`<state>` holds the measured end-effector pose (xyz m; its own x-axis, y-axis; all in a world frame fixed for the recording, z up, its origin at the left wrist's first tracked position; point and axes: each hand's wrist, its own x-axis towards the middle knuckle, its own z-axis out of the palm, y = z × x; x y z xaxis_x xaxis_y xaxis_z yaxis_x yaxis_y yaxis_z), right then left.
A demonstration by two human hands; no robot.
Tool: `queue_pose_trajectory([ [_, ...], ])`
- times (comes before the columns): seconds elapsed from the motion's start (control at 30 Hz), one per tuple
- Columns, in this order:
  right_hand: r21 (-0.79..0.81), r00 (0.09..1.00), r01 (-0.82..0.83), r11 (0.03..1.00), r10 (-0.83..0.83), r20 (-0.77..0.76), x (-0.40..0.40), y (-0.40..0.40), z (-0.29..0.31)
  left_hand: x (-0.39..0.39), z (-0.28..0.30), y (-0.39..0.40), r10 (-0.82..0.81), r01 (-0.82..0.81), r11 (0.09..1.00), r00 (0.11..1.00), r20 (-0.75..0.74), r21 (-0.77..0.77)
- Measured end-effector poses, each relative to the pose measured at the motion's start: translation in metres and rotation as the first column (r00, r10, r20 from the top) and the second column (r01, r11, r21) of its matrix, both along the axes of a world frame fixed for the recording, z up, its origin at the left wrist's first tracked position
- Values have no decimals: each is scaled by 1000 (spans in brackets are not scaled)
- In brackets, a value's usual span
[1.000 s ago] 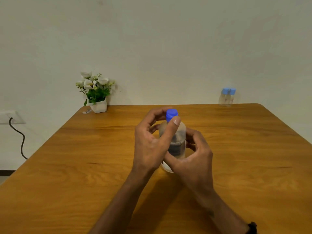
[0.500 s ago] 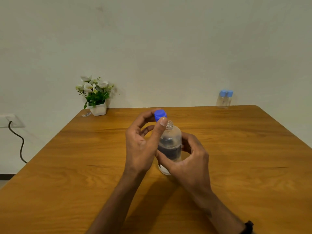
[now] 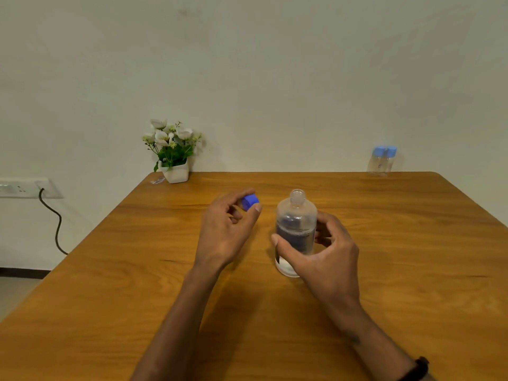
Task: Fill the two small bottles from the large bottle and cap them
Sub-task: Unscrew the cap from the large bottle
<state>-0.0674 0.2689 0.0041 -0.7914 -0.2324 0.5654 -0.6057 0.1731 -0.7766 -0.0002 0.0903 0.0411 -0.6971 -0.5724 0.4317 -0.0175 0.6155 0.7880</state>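
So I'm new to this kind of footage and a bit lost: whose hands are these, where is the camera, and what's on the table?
The picture comes from a camera worn on a person's head, looking forward and down at their own bare hands; there is no robot. The right hand grips a clear large bottle standing on the wooden table, its neck open. The left hand pinches the blue cap, clear of the neck. At the far right edge stand two small bottles, both capped. A potted plant sits at the far left corner, against the wall.
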Motion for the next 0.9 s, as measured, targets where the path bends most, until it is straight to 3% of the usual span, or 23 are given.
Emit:
queue_pose_trajectory([
  [0.07, 12, 1000, 5, 1000, -5, 4, 0, 0, 0, 3, -6, -9, 58, -27, 984, 983, 172, -175],
  [0.13, 17, 1000, 8, 1000, -8, 10, 0, 0, 0, 7, -10, -14, 60, 5, 968, 967, 248, -252],
  [0.4, 32, 999, 14, 999, -15, 37, -2, -1, -2, 8, -7, -12, -36, 151, 970, 866, 498, -192],
  [0.77, 44, 996, -39, 998, 35, 87, -3, 1, 1, 10, -7, -7, -105, 229, 962, 815, 570, -151],
  [0.9, 167, 986, -112, 980, 89, 141, -9, 13, 7, 11, -6, -6, -104, 241, 957, 806, 583, -162],
])
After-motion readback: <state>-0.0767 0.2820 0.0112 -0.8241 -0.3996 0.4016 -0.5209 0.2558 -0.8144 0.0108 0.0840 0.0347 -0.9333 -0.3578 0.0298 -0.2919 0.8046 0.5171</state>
